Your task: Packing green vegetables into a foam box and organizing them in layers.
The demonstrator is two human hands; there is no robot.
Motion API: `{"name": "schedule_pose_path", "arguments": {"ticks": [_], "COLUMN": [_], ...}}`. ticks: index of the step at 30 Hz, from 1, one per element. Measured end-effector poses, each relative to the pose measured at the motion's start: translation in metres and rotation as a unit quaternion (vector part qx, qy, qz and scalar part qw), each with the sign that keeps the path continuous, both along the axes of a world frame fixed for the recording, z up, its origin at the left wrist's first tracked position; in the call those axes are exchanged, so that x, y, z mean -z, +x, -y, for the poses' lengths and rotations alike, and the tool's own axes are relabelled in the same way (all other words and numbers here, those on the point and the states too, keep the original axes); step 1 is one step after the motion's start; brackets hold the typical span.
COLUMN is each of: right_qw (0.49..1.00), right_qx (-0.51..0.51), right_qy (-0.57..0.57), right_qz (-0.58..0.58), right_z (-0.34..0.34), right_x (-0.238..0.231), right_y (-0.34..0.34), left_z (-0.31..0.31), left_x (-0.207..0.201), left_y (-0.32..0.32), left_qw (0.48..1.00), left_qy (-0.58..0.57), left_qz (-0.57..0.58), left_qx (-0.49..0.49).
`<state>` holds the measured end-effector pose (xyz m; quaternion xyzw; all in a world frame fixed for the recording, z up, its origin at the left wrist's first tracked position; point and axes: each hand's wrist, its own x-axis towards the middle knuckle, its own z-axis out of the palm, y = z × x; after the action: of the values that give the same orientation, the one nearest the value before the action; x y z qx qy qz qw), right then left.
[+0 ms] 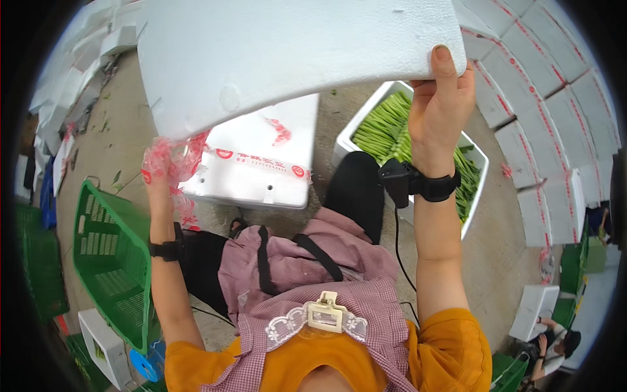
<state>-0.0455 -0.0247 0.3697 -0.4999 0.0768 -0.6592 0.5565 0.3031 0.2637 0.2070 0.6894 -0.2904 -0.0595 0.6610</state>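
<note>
A large white foam lid [294, 55] is raised in front of me. My right hand [445, 108] grips its right corner, thumb on the near face and fingers behind. Near its lower left corner, my left hand [157, 186] is closed on crumpled clear tape [189, 157] with red print, which partly covers the fingers. I cannot tell whether that hand also touches the lid. Below the lid stands a closed white foam box [251, 183] with red-printed tape across it. An open white foam box [477, 196] beside my right knee holds green leafy stalks [385, 124].
A green plastic crate [114, 255] stands tilted at my left, near a blue tape roll [144, 364] and a small white foam box [104, 346]. Stacked taped foam boxes [542, 124] line the right side. Another person [555, 346] is at the lower right.
</note>
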Motion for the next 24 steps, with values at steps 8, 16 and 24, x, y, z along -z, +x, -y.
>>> {"name": "schedule_pose_path", "arguments": {"ticks": [8, 16, 24], "right_qw": [0.971, 0.989, 0.996], "right_qx": [-0.177, -0.054, -0.023], "right_qy": [0.076, -0.124, -0.071], "right_qz": [0.139, 0.052, 0.054], "right_z": [-0.044, -0.081, -0.032], "right_x": [-0.014, -0.013, -0.064], "right_y": [0.091, 0.152, 0.082], "left_z": [-0.162, -0.086, -0.091], "left_x": [-0.074, -0.081, 0.044], "left_y": [0.093, 0.026, 0.11], "left_qw": [0.933, 0.909, 0.814], "left_qy": [-0.192, -0.19, -0.233], "left_qz": [-0.225, -0.344, -0.531], "left_qx": [-0.207, 0.138, -0.023]}}
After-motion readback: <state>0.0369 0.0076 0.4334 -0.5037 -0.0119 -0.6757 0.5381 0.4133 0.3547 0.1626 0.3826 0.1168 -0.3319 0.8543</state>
